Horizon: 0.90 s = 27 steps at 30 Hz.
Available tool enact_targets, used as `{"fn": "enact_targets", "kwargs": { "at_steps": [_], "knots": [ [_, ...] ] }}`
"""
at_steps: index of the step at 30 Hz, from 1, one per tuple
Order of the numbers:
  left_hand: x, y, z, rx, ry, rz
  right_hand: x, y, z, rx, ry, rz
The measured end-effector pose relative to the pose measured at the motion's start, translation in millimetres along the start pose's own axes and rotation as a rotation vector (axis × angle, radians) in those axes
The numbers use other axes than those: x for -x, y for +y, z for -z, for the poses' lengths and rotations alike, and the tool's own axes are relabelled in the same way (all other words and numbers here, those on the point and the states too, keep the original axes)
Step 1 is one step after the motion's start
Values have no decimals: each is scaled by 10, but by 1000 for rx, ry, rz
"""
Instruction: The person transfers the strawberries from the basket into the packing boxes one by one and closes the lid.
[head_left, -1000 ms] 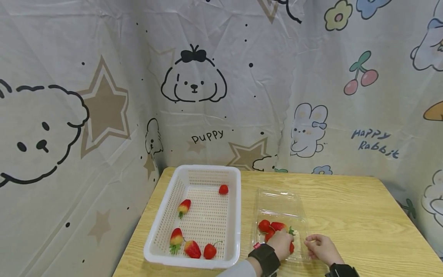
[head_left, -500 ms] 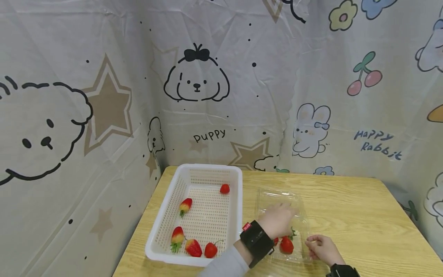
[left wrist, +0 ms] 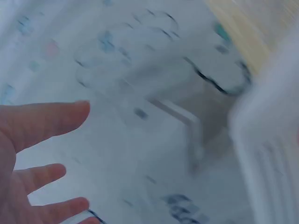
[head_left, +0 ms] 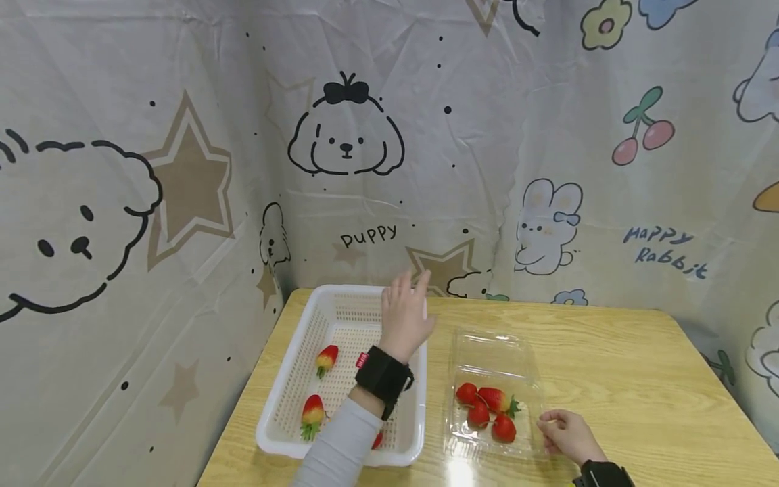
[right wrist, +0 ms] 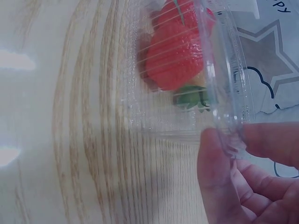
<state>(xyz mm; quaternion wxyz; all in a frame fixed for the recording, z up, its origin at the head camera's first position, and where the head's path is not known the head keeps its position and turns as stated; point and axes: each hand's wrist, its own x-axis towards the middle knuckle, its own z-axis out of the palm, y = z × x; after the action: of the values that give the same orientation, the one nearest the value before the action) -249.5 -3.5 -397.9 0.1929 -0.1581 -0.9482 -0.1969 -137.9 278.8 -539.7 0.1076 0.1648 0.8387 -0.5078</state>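
My left hand [head_left: 406, 316] is raised over the right side of a white perforated plastic basket [head_left: 420, 419], its fingers spread and holding nothing. In the left wrist view, the thumb and fingers [left wrist: 51, 171] stand apart, with a blurred white basket edge [left wrist: 247, 126] at the right. Inside the basket lie red-and-yellow strawberries [head_left: 313, 411]; my arm hides part of its contents. A clear plastic clamshell box [head_left: 529, 426] lies with its lid back, holding several strawberries [head_left: 504, 428]. My right hand [head_left: 571, 435] pinches its right rim between thumb and finger, as the right wrist view also shows.
Both containers stand on a light wood-grain table [head_left: 639, 392]. Behind it and at the left hangs a white cloth [head_left: 365, 203] printed with cartoon animals and stars. The basket stands left of the box, a narrow strip of table between them.
My left hand has lifted away from the strawberries in the box and swung left to above the basket, its fingers spreading. The right hand has stayed at the box's rim.
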Motion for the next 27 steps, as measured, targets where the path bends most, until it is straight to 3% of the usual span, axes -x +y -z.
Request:
{"fn": "enact_targets", "kwargs": {
  "at_steps": [6, 11, 14, 18, 20, 27],
  "knots": [
    [-38, -676, -108, 19, -55, 137, -3, 0, 1, 10, 9, 12],
    [85, -1143, -233, -15, -102, 233, -12, 10, -14, 8, 14, 21],
    [180, -1366, -304, -7, -193, 323, -20, 15, -14, 8, 9, 13],
    [296, -1575, -363, 20, -311, 447, -29, 13, -5, 8, 0, -1],
    [345, -1654, -392, 4, -348, 476, -30, 12, 0, 9, -4, -2],
    [454, -1834, -542, -93, -388, 435, -19, 9, -1, 3, 2, -3]
  ]
}}
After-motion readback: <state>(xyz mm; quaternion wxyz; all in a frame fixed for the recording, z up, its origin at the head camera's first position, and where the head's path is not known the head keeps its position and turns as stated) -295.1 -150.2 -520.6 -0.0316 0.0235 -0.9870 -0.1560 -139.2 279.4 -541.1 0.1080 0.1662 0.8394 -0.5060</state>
